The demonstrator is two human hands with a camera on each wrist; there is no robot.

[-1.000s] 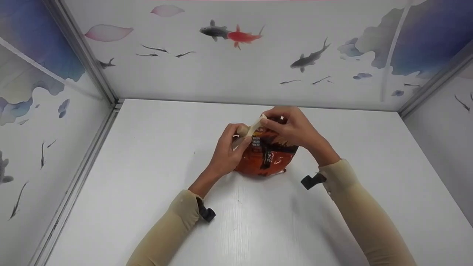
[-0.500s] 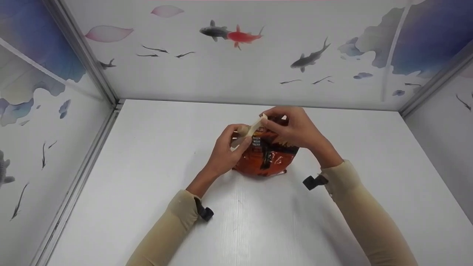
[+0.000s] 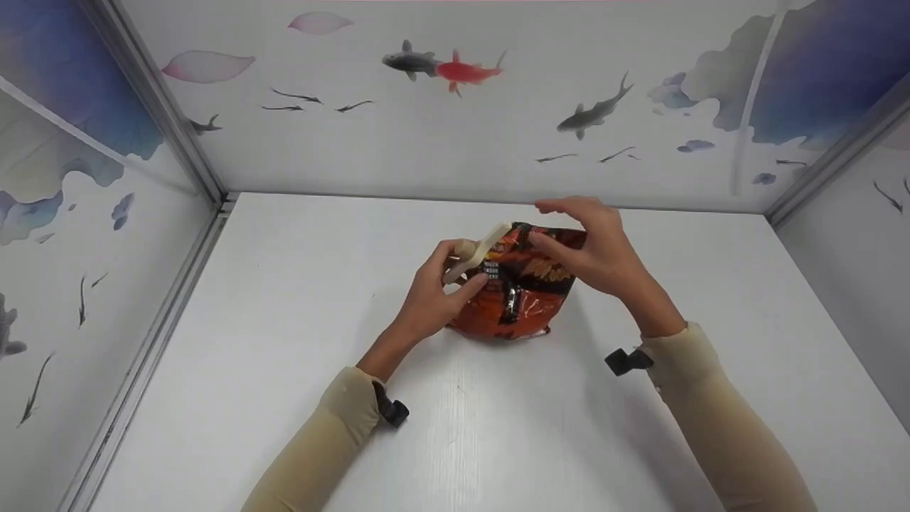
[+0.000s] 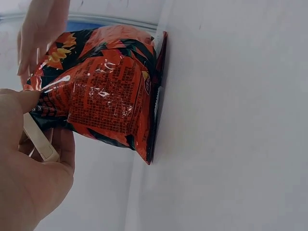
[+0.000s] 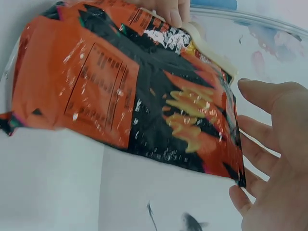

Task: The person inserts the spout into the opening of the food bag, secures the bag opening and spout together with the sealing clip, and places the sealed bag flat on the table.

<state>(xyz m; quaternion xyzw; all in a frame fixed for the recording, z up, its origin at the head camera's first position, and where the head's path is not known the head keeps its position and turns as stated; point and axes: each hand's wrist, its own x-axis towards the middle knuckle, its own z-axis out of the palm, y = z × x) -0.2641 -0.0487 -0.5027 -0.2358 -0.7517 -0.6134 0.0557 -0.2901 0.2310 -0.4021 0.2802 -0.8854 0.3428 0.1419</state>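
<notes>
An orange and black snack bag (image 3: pixel 519 299) stands on the white table, printed with yellow snack pieces. Along its upper left edge runs a cream bag clip (image 3: pixel 490 245), one end of which lies inside the left palm (image 4: pixel 41 139). My left hand (image 3: pixel 437 291) pinches that corner of the bag, thumb on the front and curled fingers behind. At the bag's right side, my right hand (image 3: pixel 597 249) is spread with thumb and fingers apart, holding nothing. In the right wrist view, the fingers of the right hand (image 5: pixel 281 149) are at the bag's top edge.
White panels painted with fish and petals enclose the table (image 3: pixel 320 284) at the back and both sides. Metal frame rails (image 3: pixel 163 107) run along the left corner. A small black camera (image 3: pixel 391 405) sits on the left wrist, another black camera (image 3: pixel 625 361) on the right.
My right hand has let go of the clip's upper end and drawn back to the right, its fingers opening. The left hand has stayed nearly in place on the bag.
</notes>
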